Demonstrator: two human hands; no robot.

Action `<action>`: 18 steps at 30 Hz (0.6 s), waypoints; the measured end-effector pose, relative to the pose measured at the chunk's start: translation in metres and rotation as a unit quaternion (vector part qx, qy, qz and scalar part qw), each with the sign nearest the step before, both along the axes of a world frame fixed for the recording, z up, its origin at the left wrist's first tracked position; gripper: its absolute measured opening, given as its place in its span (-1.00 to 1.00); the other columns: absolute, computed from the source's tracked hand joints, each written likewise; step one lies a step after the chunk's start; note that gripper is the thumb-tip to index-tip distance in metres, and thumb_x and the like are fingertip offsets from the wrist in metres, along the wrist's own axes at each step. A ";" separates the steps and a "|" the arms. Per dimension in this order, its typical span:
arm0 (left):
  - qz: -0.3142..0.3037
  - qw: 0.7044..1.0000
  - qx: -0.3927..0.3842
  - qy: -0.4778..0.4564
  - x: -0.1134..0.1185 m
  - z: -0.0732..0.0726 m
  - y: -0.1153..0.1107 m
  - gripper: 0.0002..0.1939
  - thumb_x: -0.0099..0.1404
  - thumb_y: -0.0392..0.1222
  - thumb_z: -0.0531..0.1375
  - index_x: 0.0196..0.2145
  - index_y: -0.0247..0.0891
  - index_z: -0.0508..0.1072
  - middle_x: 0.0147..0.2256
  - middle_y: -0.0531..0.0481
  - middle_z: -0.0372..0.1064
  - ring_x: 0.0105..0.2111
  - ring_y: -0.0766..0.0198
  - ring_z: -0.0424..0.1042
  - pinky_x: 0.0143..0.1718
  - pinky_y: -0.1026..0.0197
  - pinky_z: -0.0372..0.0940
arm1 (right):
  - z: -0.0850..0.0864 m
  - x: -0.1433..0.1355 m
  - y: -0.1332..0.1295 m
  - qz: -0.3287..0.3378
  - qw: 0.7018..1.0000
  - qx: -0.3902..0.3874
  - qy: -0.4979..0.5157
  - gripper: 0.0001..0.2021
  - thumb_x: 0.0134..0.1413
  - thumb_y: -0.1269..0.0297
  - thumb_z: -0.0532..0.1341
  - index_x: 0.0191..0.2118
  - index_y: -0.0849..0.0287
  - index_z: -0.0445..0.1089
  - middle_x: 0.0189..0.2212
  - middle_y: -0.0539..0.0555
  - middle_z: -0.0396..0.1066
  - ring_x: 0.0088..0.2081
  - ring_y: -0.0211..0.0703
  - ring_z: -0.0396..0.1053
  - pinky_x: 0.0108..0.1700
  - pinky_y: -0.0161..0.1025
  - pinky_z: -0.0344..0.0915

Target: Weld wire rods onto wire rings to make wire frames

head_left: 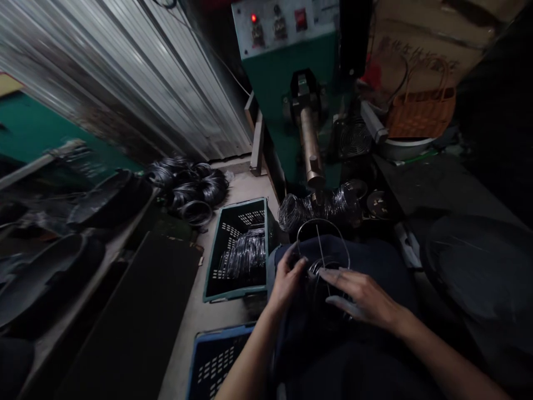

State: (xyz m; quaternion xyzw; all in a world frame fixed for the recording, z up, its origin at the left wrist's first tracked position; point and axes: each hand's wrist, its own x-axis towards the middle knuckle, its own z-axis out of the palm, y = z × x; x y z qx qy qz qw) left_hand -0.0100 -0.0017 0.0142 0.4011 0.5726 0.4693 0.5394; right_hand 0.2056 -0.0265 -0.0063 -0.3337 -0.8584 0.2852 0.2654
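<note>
I find the wire ring (320, 243) above the lap (383, 264), its long crosswire (322, 255) pointing away and slightly left, left hand (288, 278) pinching the rim, right hand (361, 291) at the crosswire, grip I cannot tell

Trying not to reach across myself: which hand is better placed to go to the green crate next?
Left, most likely. Your left hand is at the left edge of the wire ring, nearer the green crate. Your right hand is farther off and would probably cross the left.
</note>
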 end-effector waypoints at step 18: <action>-0.077 0.986 -0.010 -0.149 0.030 -0.033 0.018 -0.45 0.14 -0.16 0.30 0.10 -0.21 0.38 0.03 -0.17 0.39 0.00 0.04 0.37 0.03 0.05 0.26 | 0.008 0.004 0.024 -0.037 0.994 -0.020 -0.103 -0.46 0.08 0.44 0.21 0.21 0.15 0.22 0.12 0.12 0.31 0.08 -0.08 0.33 0.09 -0.17 0.34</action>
